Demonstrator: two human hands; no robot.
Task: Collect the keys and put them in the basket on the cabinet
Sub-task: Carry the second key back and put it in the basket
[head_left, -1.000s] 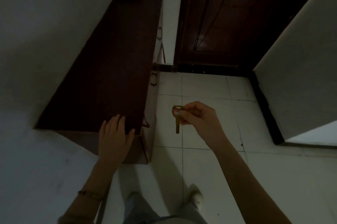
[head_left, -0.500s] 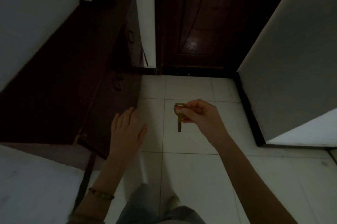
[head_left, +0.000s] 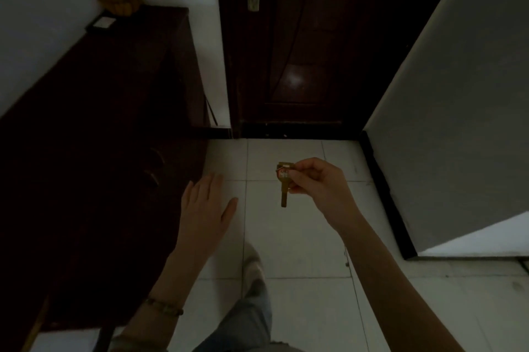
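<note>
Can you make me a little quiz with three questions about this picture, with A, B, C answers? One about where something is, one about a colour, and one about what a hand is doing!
1. Where is the basket?
A. On the floor by the door
B. On the far end of the cabinet, by the wall
C. In the left hand

2. What colour are the keys?
A. Brassy gold
B. Blue
C. Bright green

3. What is the right hand doing?
A. Resting flat on the cabinet
B. Turning the door handle
C. Pinching the keys so they hang down

Answers:
1. B: the basket sits at the cabinet's far end, next to a small flat card.
2. A: the keys look dull gold, with a red-and-white tag at the top.
3. C: the fingers grip the keys' top, while the left hand is open and empty.
</note>
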